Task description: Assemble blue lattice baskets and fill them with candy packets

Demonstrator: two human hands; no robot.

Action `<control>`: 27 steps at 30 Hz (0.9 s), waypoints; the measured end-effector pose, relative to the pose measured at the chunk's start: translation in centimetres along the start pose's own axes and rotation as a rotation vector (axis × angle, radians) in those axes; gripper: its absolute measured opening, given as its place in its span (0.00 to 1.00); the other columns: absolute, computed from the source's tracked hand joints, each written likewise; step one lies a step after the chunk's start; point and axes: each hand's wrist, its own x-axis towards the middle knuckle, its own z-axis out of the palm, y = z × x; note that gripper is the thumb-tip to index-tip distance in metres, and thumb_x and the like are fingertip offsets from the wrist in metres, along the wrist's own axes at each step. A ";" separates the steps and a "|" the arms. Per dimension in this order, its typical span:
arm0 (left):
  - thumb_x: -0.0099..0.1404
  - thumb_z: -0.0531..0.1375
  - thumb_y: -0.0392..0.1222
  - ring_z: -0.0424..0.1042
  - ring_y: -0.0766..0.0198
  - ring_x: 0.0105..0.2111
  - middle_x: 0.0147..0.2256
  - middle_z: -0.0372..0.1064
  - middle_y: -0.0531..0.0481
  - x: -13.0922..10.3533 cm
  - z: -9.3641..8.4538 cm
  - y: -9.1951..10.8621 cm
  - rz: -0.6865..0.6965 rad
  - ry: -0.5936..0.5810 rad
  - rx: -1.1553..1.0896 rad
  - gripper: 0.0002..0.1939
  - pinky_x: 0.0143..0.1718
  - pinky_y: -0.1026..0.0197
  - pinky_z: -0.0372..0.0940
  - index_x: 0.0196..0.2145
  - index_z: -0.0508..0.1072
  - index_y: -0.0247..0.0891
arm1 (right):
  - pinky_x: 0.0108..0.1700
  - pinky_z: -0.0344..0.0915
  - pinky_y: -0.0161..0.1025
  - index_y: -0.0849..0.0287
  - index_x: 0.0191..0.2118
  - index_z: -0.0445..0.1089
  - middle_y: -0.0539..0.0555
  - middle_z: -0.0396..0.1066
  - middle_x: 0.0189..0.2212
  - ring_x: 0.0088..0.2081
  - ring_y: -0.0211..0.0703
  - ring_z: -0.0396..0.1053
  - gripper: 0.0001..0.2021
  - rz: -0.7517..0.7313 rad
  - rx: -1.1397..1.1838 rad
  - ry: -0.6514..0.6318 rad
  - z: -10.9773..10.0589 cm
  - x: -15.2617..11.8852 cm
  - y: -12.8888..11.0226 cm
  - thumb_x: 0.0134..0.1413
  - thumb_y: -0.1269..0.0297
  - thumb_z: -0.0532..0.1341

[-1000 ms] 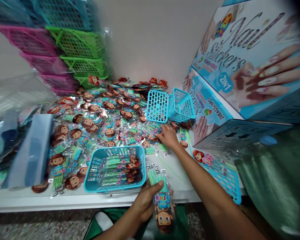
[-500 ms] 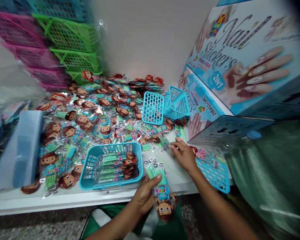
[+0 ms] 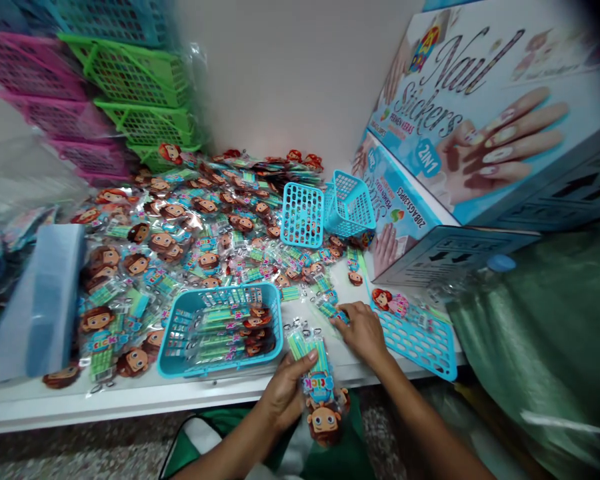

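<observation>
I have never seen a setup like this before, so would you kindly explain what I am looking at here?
Gladly. There is no machine: a person is working with two bare hands. A camera worn on the head looks forward and down, so you see roughly what the wearer sees.

The left hand holds clear packets showing green sticks and a cartoon figure. The right hand grips the end of another packet.

On the white table lies a pile of loose packets. In front of it is a blue basket with packets inside. Stacked green baskets stand at the back left, and a "Nail Stickers" box is on the right.
</observation>
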 end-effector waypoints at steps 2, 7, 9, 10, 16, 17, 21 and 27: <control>0.56 0.66 0.35 0.75 0.59 0.30 0.34 0.76 0.44 -0.1 0.2 0.0 0.019 -0.013 0.010 0.18 0.35 0.58 0.69 0.45 0.72 0.32 | 0.44 0.62 0.43 0.59 0.39 0.70 0.57 0.71 0.35 0.41 0.50 0.68 0.09 0.014 0.067 0.013 -0.4 0.1 -0.2 0.56 0.60 0.60; 0.57 0.64 0.35 0.76 0.57 0.32 0.34 0.76 0.44 -0.3 0.8 0.2 0.042 -0.103 0.010 0.18 0.39 0.56 0.69 0.47 0.71 0.34 | 0.31 0.66 0.36 0.56 0.41 0.65 0.49 0.71 0.28 0.27 0.40 0.69 0.11 -0.102 0.424 -0.223 -4.0 -2.8 -2.4 0.63 0.57 0.50; 0.57 0.64 0.36 0.76 0.56 0.32 0.34 0.76 0.43 -0.3 0.6 0.2 0.020 -0.093 0.005 0.18 0.39 0.55 0.69 0.46 0.71 0.33 | 0.35 0.67 0.36 0.55 0.40 0.65 0.49 0.72 0.31 0.31 0.41 0.70 0.13 -0.218 0.538 -0.394 -5.4 -3.7 -2.8 0.64 0.56 0.48; 0.57 0.64 0.36 0.76 0.56 0.31 0.33 0.76 0.42 -0.3 0.4 0.3 0.010 -0.063 0.010 0.17 0.38 0.55 0.69 0.45 0.71 0.31 | 0.37 0.67 0.36 0.55 0.39 0.66 0.50 0.72 0.32 0.33 0.41 0.70 0.15 -0.233 0.564 -0.453 -5.8 -3.7 -2.8 0.65 0.55 0.47; 0.54 0.67 0.37 0.76 0.57 0.28 0.33 0.76 0.41 -0.9 0.2 0.4 0.007 0.027 0.103 0.18 0.33 0.56 0.70 0.42 0.70 0.30 | 0.40 0.63 0.39 0.59 0.46 0.67 0.58 0.71 0.40 0.41 0.48 0.69 0.20 0.100 0.141 -0.140 -2.4 2.4 -1.7 0.59 0.48 0.52; 0.53 0.67 0.36 0.75 0.57 0.28 0.33 0.76 0.41 -1.1 0.3 0.4 0.027 0.011 0.112 0.19 0.32 0.56 0.70 0.42 0.70 0.31 | 0.42 0.62 0.40 0.60 0.48 0.66 0.60 0.70 0.43 0.44 0.51 0.68 0.21 0.098 0.039 -0.103 -1.5 3.6 -1.7 0.57 0.49 0.56; 0.52 0.67 0.36 0.75 0.56 0.28 0.33 0.76 0.42 -1.2 0.5 0.6 0.039 -0.028 0.133 0.19 0.30 0.55 0.70 0.42 0.70 0.31 | 0.45 0.59 0.42 0.61 0.47 0.68 0.62 0.70 0.42 0.46 0.53 0.66 0.15 0.057 -0.043 -0.100 0.1 6.1 -1.6 0.57 0.62 0.56; 0.55 0.65 0.35 0.75 0.56 0.26 0.31 0.76 0.41 -0.8 0.2 0.8 0.001 -0.007 0.009 0.14 0.32 0.53 0.69 0.40 0.71 0.30 | 0.35 0.61 0.36 0.60 0.39 0.67 0.53 0.70 0.28 0.32 0.45 0.68 0.12 0.093 0.155 -0.141 -3.1 1.2 -2.2 0.60 0.61 0.50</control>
